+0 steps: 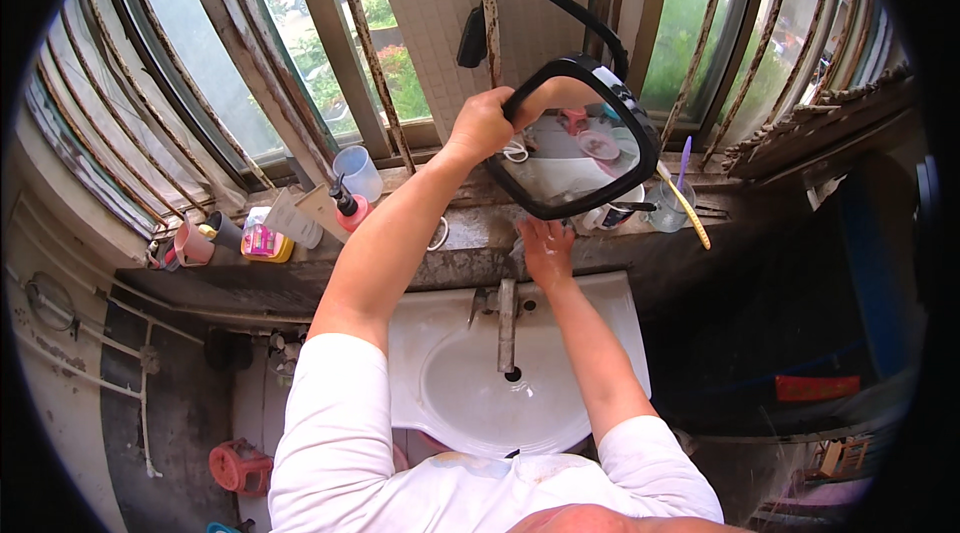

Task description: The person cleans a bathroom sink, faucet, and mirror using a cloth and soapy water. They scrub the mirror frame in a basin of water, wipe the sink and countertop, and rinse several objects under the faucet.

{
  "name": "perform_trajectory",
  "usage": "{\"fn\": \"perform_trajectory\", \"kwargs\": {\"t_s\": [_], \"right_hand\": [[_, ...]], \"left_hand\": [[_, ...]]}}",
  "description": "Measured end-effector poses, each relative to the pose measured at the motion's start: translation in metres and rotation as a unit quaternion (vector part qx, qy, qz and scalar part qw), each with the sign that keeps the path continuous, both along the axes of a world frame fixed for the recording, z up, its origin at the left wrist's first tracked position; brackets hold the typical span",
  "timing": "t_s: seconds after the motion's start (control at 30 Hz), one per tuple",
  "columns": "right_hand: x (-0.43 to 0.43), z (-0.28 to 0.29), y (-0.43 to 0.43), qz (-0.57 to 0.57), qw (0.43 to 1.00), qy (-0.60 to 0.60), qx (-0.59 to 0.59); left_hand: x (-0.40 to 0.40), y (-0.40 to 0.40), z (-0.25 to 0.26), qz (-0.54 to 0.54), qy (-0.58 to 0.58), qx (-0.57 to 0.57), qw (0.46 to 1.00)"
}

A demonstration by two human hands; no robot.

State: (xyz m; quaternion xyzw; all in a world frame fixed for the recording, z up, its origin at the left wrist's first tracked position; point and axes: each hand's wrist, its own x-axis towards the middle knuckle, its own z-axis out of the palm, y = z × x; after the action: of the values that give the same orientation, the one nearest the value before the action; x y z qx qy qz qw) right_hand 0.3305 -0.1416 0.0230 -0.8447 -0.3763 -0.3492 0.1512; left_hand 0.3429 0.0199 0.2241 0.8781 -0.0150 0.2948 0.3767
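A black-framed vehicle side mirror [577, 150] hangs in front of the window bars on a curved black arm. My left hand [484, 124] grips the upper left edge of its frame. Below the mirror, my right hand [549, 248] presses down on the window ledge [480, 224]. Its fingers look wet, with whitish foam on the back. A pale crumpled cloth [517, 244] shows beside the thumb, mostly hidden under the palm. Just right of that hand stands a white mug [600, 216], partly covered by the mirror.
Before me is a white washbasin [480, 398] with a metal faucet [508, 327]. On the ledge stand a pink pump bottle [352, 212], a translucent cup [358, 173] and a glass [667, 207] with toothbrushes. Rusty bars [375, 53] cross the window. A red stool [240, 467] stands lower left.
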Motion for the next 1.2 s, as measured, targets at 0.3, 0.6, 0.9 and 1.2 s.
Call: {"fn": "perform_trajectory", "kwargs": {"t_s": [0.3, 0.6, 0.9, 1.2], "right_hand": [[0.003, 0.003, -0.001, -0.003, 0.996, 0.091, -0.005], [0.008, 0.014, 0.0, -0.017, 0.979, 0.203, -0.021], [0.022, 0.015, 0.004, -0.029, 0.95, 0.302, 0.072], [0.041, 0.018, 0.013, -0.023, 0.877, 0.389, 0.28]], "left_hand": [[-0.011, 0.004, -0.008, 0.119, 0.028, 0.055, 0.991], [-0.012, 0.005, -0.024, 0.165, 0.015, 0.038, 0.985], [-0.011, -0.001, -0.022, 0.177, 0.021, 0.032, 0.983], [-0.014, 0.011, -0.033, 0.211, 0.018, -0.03, 0.977]]}}
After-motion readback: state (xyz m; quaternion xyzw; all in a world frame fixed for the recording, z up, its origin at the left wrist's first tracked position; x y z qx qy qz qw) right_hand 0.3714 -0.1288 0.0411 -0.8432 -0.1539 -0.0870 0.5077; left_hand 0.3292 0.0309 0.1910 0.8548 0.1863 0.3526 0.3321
